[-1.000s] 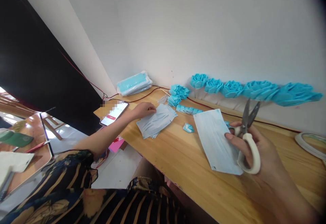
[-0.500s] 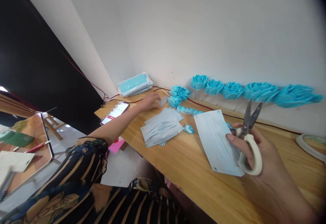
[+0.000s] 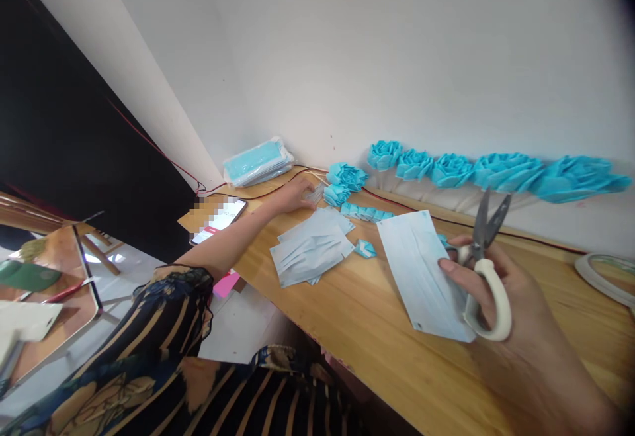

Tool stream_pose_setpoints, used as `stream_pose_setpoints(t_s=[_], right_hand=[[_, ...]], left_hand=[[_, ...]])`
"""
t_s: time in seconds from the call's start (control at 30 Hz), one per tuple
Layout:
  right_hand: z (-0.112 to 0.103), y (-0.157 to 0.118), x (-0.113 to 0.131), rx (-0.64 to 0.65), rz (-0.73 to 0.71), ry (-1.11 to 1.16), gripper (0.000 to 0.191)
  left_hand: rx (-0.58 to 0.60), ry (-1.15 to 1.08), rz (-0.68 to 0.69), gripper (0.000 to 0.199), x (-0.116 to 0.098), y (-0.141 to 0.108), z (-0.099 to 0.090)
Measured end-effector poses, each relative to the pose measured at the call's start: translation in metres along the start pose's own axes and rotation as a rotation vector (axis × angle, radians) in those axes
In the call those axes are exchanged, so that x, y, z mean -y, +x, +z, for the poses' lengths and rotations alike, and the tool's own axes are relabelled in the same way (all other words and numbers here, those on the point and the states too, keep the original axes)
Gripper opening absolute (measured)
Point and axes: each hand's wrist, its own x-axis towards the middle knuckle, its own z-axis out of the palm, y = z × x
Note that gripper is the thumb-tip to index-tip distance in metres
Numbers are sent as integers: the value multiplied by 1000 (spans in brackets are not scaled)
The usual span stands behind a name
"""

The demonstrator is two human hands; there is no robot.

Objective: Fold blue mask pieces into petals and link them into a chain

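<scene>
My right hand (image 3: 489,284) grips white-handled scissors (image 3: 491,294), their blades parted and pointing up. Its thumb also pins a pale blue face mask (image 3: 424,277) without ear loops against the handle. My left hand (image 3: 296,195) reaches to the back of the table, its fingers curled round a small bundle of thin pale strips (image 3: 313,194); the fingertips are partly hidden. More flattened masks (image 3: 312,251) lie stacked in front of it. Beside them are a small folded blue piece (image 3: 366,249) and a row of folded blue pieces (image 3: 366,212).
Blue mask-fabric flowers (image 3: 451,170) line the wall, with two more flowers (image 3: 346,181) near my left hand. A plastic-wrapped mask pack (image 3: 258,161) and a phone (image 3: 218,219) sit at the left. White tape rolls (image 3: 602,280) lie at the right. A cable runs along the wall.
My left hand has moved slightly further over the thin pale strips, and its fingers have closed in around them. My right hand keeps the scissors and mask as before. The view has shifted slightly.
</scene>
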Motion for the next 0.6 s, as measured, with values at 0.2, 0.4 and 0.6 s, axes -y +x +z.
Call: stream_pose_setpoints(t_s=[0.2, 0.4, 0.6], right_hand=[[1, -1, 0, -12, 12, 14, 48], [3, -3, 7, -23, 21, 32, 48], [3, -3, 11, -41, -11, -1, 48]], left_hand=[[-45, -81, -106, 39, 0, 7, 4], [39, -128, -182, 38, 26, 0, -11], [49, -71, -170, 39, 31, -2, -11]])
